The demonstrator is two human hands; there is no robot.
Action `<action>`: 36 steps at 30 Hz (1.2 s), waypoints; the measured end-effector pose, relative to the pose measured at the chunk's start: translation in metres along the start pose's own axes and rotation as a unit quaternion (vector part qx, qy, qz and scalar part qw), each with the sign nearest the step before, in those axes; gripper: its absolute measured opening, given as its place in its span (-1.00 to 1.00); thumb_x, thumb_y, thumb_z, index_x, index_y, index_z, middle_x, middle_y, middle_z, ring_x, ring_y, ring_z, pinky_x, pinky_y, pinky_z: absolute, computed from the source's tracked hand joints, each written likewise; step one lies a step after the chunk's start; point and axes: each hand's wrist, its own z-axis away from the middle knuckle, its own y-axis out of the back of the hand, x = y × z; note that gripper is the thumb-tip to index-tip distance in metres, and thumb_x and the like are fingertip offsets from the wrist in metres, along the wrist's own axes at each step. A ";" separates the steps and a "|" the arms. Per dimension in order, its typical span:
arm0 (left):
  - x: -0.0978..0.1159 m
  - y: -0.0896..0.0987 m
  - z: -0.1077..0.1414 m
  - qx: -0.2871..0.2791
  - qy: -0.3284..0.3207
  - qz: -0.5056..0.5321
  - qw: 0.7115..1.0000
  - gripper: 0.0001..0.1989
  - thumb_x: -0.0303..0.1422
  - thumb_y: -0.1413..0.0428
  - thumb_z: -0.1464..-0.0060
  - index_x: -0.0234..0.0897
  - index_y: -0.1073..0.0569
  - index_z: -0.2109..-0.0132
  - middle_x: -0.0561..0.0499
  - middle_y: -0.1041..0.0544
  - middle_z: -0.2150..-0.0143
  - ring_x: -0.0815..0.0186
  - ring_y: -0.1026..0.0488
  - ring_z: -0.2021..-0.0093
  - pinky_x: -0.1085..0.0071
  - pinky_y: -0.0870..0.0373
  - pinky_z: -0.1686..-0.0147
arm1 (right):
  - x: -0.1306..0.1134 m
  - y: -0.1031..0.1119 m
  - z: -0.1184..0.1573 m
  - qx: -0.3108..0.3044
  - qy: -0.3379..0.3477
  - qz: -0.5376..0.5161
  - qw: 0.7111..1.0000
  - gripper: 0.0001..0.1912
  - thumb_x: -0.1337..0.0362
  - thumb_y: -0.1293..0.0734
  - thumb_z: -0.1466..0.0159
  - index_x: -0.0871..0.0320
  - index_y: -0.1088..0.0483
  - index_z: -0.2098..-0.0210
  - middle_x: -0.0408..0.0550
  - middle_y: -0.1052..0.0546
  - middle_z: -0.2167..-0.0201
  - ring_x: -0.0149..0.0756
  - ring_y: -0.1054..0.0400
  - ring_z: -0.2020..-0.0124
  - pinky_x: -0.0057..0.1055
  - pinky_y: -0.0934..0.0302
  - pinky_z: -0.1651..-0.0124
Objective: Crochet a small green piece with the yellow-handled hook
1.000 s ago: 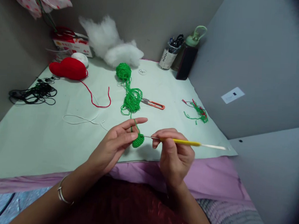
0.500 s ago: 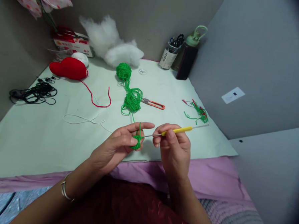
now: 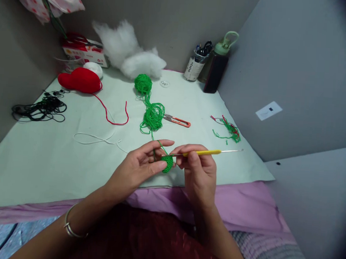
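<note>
Between the thumb and fingers of my left hand (image 3: 140, 164) is a small round green crochet piece (image 3: 167, 164). Its working yarn runs up over my raised left index finger to a loose tangle of green yarn (image 3: 153, 116) and a green yarn ball (image 3: 143, 84) behind it. My right hand (image 3: 199, 171) grips a crochet hook (image 3: 208, 152) by its yellow handle. The hook's thin metal shaft reaches left to the top edge of the green piece, and its other metal end points right. Whether a loop sits on the tip is too small to tell.
Orange thread snips (image 3: 177, 121) lie beside the green tangle. Left are red yarn (image 3: 81, 80), black cord (image 3: 43, 106) and a white strand (image 3: 95, 140). White stuffing (image 3: 127, 51), a pen holder (image 3: 194, 65) and a bottle (image 3: 217, 66) stand at the back wall. Yarn scraps (image 3: 231, 129) lie right.
The green piece has shifted right and shows more of its round face. My right hand has moved slightly left, bringing the hook over the piece's top edge. The left index finger has lowered towards it.
</note>
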 end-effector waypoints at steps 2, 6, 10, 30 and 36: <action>0.001 0.001 0.000 0.016 -0.006 0.007 1.000 -0.59 -0.33 -0.40 -0.15 -0.07 -0.66 -0.15 0.05 -0.53 0.20 0.31 -0.47 0.18 0.40 -0.43 0.10 | -0.002 -0.001 -0.002 -0.002 -0.012 -0.036 0.999 -0.79 0.11 -0.37 -0.46 0.08 -0.55 0.22 -0.08 -0.69 0.33 -0.39 -0.43 0.47 -0.44 -0.32 0.41; 0.004 0.000 0.000 0.033 -0.014 -0.020 0.999 -0.60 -0.40 -0.40 -0.13 -0.07 -0.67 -0.13 0.05 -0.53 0.19 0.31 -0.47 0.13 0.39 -0.41 0.00 | -0.004 -0.003 -0.006 -0.012 -0.020 -0.038 0.999 -0.75 0.08 -0.33 -0.48 0.09 -0.49 0.23 -0.07 -0.69 0.36 -0.37 -0.44 0.48 -0.43 -0.32 0.43; 0.007 0.000 0.002 0.039 -0.021 -0.048 0.998 -0.61 -0.39 -0.39 -0.15 -0.06 -0.67 -0.12 0.05 -0.55 0.20 0.30 -0.48 0.12 0.37 -0.41 -0.01 | -0.005 -0.001 -0.005 -0.021 -0.011 -0.028 0.999 -0.75 0.09 -0.31 -0.49 0.09 -0.47 0.23 -0.05 -0.71 0.33 -0.35 -0.48 0.47 -0.41 -0.34 0.42; 0.001 -0.006 0.000 0.058 0.024 0.061 0.996 -0.59 -0.31 -0.38 -0.16 -0.10 -0.66 -0.16 0.08 -0.53 0.27 0.32 -0.47 0.22 0.41 -0.39 0.09 | 0.004 0.005 0.015 -0.076 0.366 0.406 0.834 -0.55 0.49 -0.43 -0.36 0.00 -0.53 -0.18 0.02 -0.69 0.06 -0.17 -0.61 0.07 -0.28 -0.55 0.12; 0.003 -0.001 -0.003 0.054 0.071 0.161 0.983 -0.64 -0.35 -0.42 -0.10 -0.20 -0.72 -0.07 0.03 -0.53 0.25 0.37 -0.37 0.28 0.46 -0.33 0.19 | 0.000 -0.002 0.010 0.020 0.173 0.134 0.976 -0.78 0.32 -0.27 -0.51 0.02 -0.58 0.06 -0.04 -0.67 0.23 -0.26 -0.53 0.31 -0.27 -0.50 0.29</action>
